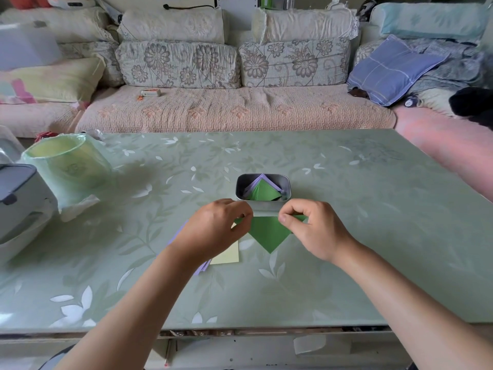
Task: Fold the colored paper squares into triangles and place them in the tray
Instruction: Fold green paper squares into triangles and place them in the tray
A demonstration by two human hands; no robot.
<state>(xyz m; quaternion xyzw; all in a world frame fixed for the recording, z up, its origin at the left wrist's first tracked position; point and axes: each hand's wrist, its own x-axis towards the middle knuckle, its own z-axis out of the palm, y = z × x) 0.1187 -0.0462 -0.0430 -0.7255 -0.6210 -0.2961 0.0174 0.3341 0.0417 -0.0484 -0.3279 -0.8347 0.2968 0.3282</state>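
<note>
1. Green floral table cover fills the near field; a sofa with patterned cushions runs along the far side, with a blue pillow at its right end.
2. Metal tray stands near the table's middle. Inside it: a folded green triangle on top and purple folded paper behind it, at the far left.
3. Green paper is just on the near side of the tray, in a triangle shape. Its long edge lies far, next to the tray wall, and its point is toward me.
4. Left hand: fingers curled, thumb and fingertips pinching the left corner of the green paper.
5. Right hand: fingers curled, thumb and forefinger pinching the right corner of the same sheet.
6. I cannot tell whether the sheet lies flat on the cover or is lifted slightly.
7. Paper stack sits under my left wrist, partly hidden. A yellow sheet is on top, and purple edges show at the near left.
8. Far left on the table: a green bin lined with a bag. A grey-and-white appliance stands at the left edge.
</note>
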